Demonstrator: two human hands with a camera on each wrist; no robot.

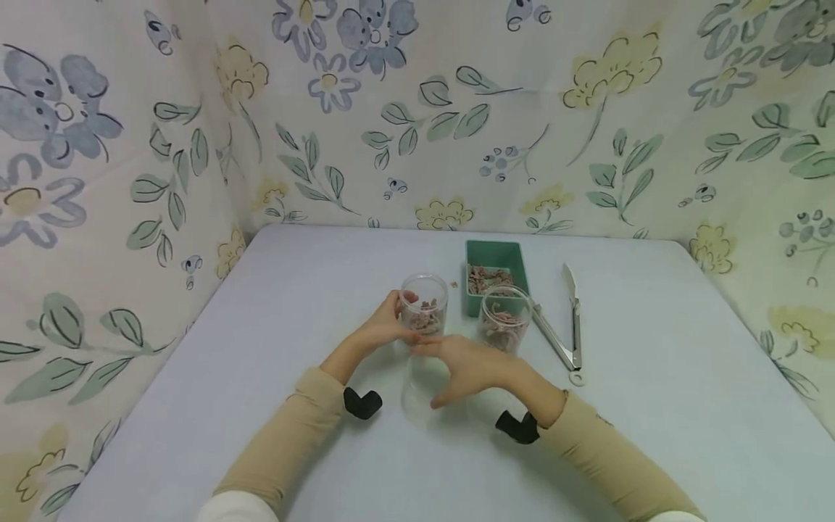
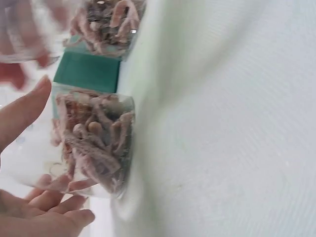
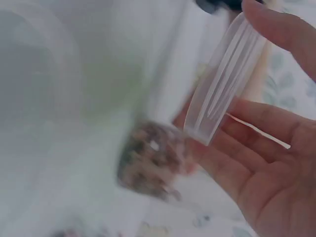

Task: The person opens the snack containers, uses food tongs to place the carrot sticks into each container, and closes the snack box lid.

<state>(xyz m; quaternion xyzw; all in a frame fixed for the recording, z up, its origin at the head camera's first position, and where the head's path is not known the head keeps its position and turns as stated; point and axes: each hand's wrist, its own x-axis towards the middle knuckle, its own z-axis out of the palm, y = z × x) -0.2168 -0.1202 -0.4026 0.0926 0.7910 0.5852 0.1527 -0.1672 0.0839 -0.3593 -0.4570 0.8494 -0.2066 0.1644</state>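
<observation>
My left hand (image 1: 381, 326) holds a clear round jar (image 1: 425, 319) part-filled with pinkish-brown strips. In the left wrist view its thumb and fingers lie on either side of the jar (image 2: 96, 143). My right hand (image 1: 466, 370) is close in front of that jar. Pinched between its thumb and fingers is a translucent ribbed-edge lid (image 3: 224, 84), turned on its side. Another round translucent lid (image 3: 61, 64) lies flat on the table, blurred in the right wrist view. To the right stands a second clear jar (image 1: 505, 319) with similar strips in it.
A green rectangular tray (image 1: 472, 304) holding more strips stands behind the jars. Metal tongs (image 1: 575, 326) lie spread on the white table (image 1: 313, 290), right of the second jar. A small crumb (image 1: 454, 284) lies near the tray. Floral cloth (image 1: 417, 167) hangs around the table.
</observation>
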